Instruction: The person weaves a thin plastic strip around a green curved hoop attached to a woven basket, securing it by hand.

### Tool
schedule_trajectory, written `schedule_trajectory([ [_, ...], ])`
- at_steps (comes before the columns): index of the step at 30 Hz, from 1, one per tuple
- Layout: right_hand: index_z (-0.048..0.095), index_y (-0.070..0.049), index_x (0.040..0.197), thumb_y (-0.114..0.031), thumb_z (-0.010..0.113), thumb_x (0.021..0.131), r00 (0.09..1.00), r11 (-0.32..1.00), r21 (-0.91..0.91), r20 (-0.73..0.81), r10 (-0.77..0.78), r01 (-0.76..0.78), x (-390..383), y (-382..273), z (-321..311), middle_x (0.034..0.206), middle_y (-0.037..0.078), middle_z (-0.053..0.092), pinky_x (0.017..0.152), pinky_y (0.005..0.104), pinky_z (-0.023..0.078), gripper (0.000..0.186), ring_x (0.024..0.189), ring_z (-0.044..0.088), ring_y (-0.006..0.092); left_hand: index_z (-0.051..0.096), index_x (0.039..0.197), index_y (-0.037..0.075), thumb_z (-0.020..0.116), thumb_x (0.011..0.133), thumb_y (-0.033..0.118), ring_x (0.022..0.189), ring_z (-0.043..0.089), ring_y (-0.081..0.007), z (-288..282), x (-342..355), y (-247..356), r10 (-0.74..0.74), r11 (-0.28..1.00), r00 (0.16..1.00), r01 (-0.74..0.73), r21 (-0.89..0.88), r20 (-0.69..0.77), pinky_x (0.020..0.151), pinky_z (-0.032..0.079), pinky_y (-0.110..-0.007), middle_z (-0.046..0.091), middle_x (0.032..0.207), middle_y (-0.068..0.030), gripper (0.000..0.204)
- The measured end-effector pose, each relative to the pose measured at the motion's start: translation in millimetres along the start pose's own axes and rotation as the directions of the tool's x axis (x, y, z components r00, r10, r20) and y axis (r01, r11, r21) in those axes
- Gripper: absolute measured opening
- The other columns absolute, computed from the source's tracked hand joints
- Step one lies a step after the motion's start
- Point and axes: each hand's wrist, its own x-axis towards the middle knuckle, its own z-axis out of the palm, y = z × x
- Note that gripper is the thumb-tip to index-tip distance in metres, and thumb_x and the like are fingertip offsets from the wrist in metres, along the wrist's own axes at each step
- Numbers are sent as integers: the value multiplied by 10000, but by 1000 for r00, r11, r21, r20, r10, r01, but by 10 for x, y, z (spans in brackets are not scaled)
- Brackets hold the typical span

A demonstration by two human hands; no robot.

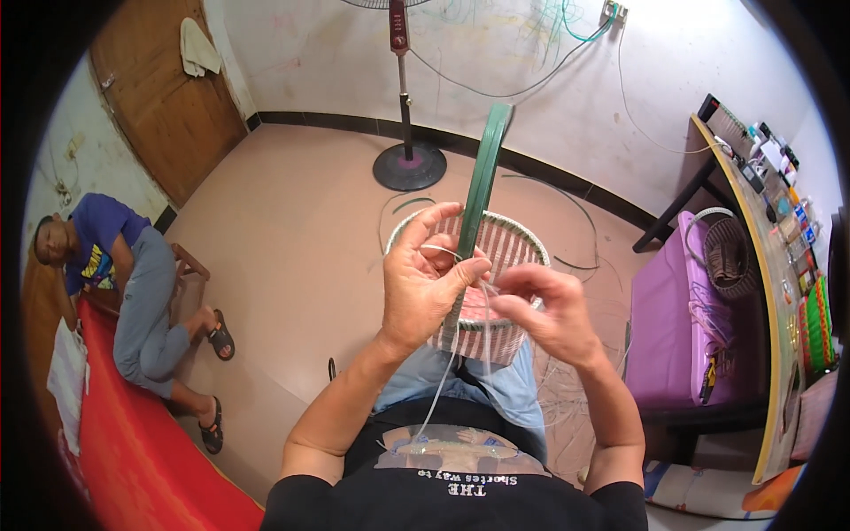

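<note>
A woven basket (524,244) with pink-brown and white stripes rests between my knees. Its tall green handle (483,173) arches up from the rim toward the far side. My left hand (416,288) is closed round the lower part of the handle, with the thumb pressed on it. A thin white strip (440,389) loops by the left fingers and hangs down across my dark shirt. To the right of the handle, my right hand (558,314) has its thumb and fingers bent together at the strip. The fingertips there are slightly blurred.
A standing fan (409,165) is beyond the basket. A person (124,257) leans on a red-covered surface (150,425) at left. At right, a purple box (677,327) and small basket (730,257) sit beside a cluttered table (753,230). Loose strips (575,394) litter the floor.
</note>
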Motion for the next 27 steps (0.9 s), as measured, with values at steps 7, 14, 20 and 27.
schedule_trajectory([
  [7,601,-3,828,-37,669,847,944,842,-472,-60,-325,260,112,-116,256,713,129,586,488,389,460,79,571,591,304,449,1319,-18,707,811,-88,841,660,-122,-2,0,-9,-21,1000,1000,21,-11,11,748,566,-248,676,943,-97,574],
  [14,608,8,812,-33,575,925,939,762,-647,-256,-232,11,-89,171,-68,654,119,625,471,295,473,125,526,648,176,394,1368,-21,733,792,-81,891,654,-126,32,-4,-42,-11,1000,999,11,16,-38,772,554,-249,652,997,-116,671],
  [20,586,19,674,-179,520,943,645,707,-291,-703,299,-644,-1435,2106,-1558,520,94,571,389,332,450,341,473,630,180,312,1454,56,747,769,-93,920,652,-150,-51,-11,-3,-57,998,998,57,-30,-2,822,564,-289,664,1002,-143,825],
  [27,658,57,871,-190,624,816,89,-245,-470,-581,809,-848,-4696,3179,-2031,886,270,669,728,503,512,255,850,660,402,383,1418,25,731,798,-74,921,648,-133,-131,-13,19,-53,998,998,54,-41,24,839,556,-284,672,1002,-103,718],
])
